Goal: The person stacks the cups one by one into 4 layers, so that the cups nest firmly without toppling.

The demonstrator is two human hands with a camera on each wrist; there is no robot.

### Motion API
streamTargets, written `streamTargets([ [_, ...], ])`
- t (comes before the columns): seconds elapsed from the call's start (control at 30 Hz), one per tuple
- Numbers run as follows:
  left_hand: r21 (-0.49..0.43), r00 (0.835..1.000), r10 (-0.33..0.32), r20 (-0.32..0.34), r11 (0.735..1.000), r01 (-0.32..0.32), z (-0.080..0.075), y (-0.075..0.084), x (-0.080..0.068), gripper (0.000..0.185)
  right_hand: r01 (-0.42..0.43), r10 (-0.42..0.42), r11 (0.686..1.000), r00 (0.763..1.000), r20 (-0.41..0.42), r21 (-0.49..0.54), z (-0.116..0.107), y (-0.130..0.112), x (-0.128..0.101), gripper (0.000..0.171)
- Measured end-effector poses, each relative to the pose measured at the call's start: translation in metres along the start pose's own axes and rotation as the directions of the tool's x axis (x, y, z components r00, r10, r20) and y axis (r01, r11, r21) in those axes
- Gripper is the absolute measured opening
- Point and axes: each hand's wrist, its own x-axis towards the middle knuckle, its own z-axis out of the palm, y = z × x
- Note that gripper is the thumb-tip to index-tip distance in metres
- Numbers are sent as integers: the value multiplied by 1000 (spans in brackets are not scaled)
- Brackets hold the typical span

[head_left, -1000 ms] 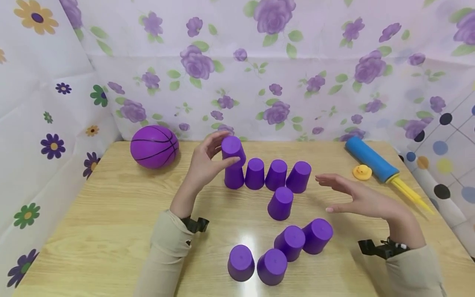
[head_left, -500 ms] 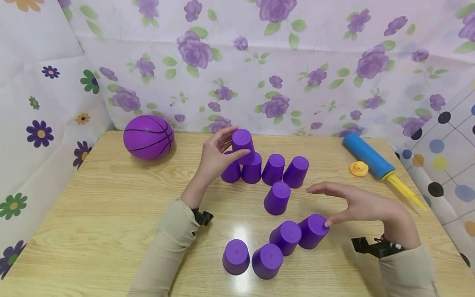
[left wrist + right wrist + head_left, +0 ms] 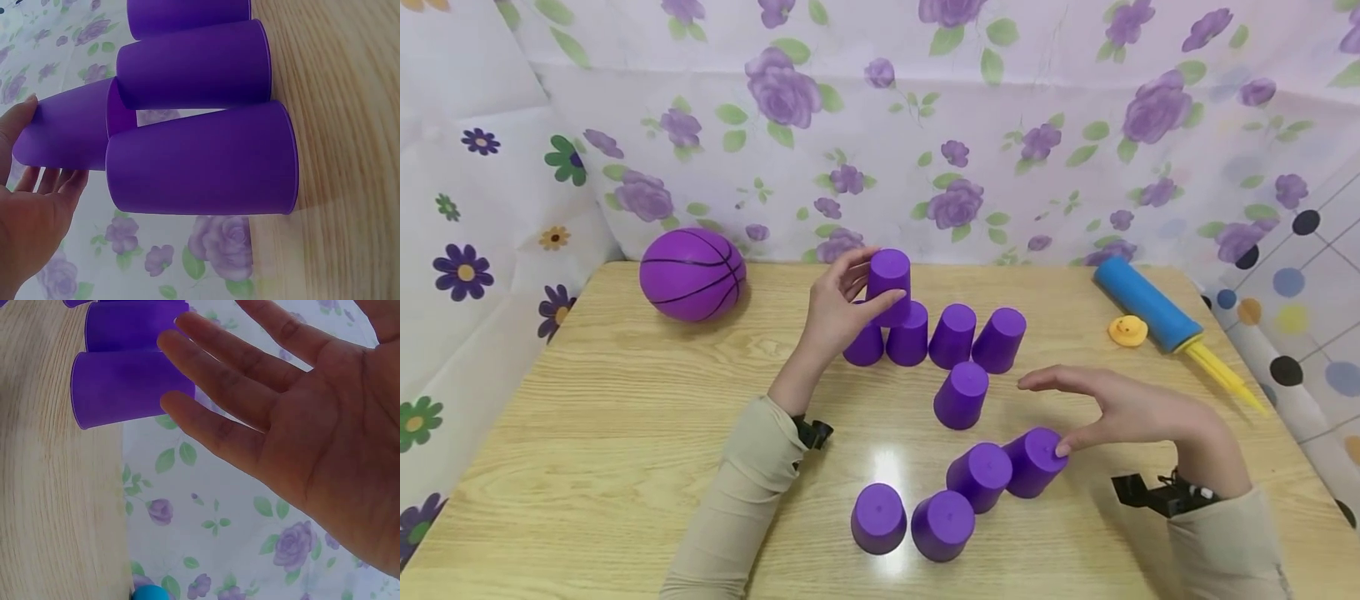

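Note:
My left hand [image 3: 831, 312] pinches an upside-down purple cup [image 3: 889, 279] between thumb and fingers. In the left wrist view the held cup [image 3: 69, 125] has its rim at the tops of two neighbouring cups, spanning the gap between them. These are the leftmost cup [image 3: 862, 348] and the one beside it [image 3: 907, 343], in a back row of several upturned purple cups. To the right hovers my right hand [image 3: 1123, 408], fingers extended and holding nothing. Its thumb overlaps a front cup [image 3: 1033, 462] in the head view; whether they touch, I cannot tell.
One purple cup [image 3: 961, 396] stands before the back row, with several more nearer me, such as the front-left cup [image 3: 878, 518]. A purple ball [image 3: 692, 275] sits back left. At the right lie a blue-and-yellow pump [image 3: 1150, 304] and a yellow rubber duck [image 3: 1127, 331].
My left hand has shifted the held cup rightward, from over the leftmost cup to between the two leftmost cups. My right hand has moved slightly left and its fingers have spread wider from the thumb.

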Motion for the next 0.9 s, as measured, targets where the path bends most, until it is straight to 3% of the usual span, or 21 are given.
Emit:
streamTargets([
  [0.13,-6,1000,-6,-6,1000,6,2,17,-3,57,8,-7,1000,1000,16,-19,-4,-3,0,66],
  [0.27,9,1000,-11,-8,1000,11,2,21,-3,58,29,-29,1000,999,24,-8,-3,-6,2,63],
  [0.53,32,1000,-12,25,999,11,0,18,-3,61,2,-4,999,998,62,35,2,-5,4,64],
  [0.77,57,999,-40,32,998,38,0,19,-6,61,77,-91,992,987,135,103,4,-7,4,73],
  [0.9,56,998,-57,31,997,55,0,16,-6,60,79,-108,985,977,185,153,5,-12,5,75],
])
